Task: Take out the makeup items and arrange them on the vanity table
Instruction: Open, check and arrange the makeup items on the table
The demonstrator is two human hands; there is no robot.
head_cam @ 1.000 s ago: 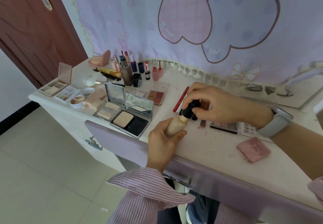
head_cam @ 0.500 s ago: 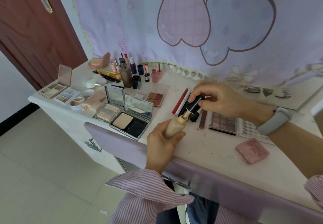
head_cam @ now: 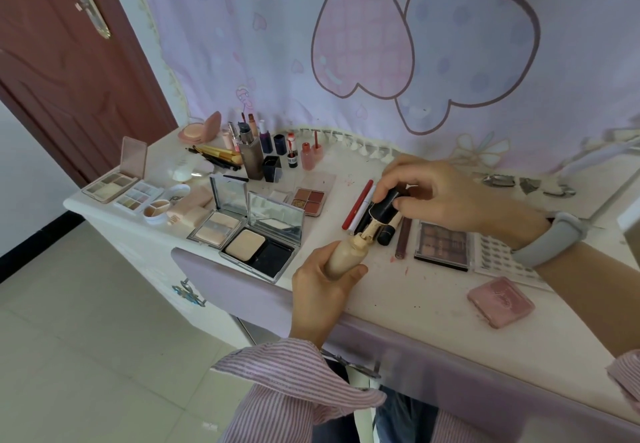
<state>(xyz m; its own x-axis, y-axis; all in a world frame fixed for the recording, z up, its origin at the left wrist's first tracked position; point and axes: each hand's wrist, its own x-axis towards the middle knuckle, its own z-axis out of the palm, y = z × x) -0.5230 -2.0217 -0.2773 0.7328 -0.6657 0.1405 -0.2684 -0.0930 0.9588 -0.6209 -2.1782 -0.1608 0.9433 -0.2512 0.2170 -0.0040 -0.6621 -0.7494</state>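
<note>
1. Fingers of my left hand grip the beige foundation bottle, tilted above the desk front edge.
2. My right hand pinches its black cap, just off the bottle neck.

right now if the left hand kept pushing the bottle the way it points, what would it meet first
Probably the black cap held by the right hand: the foundation bottle in the left hand aims its neck up-right at it. Depth is hard to judge.
</note>
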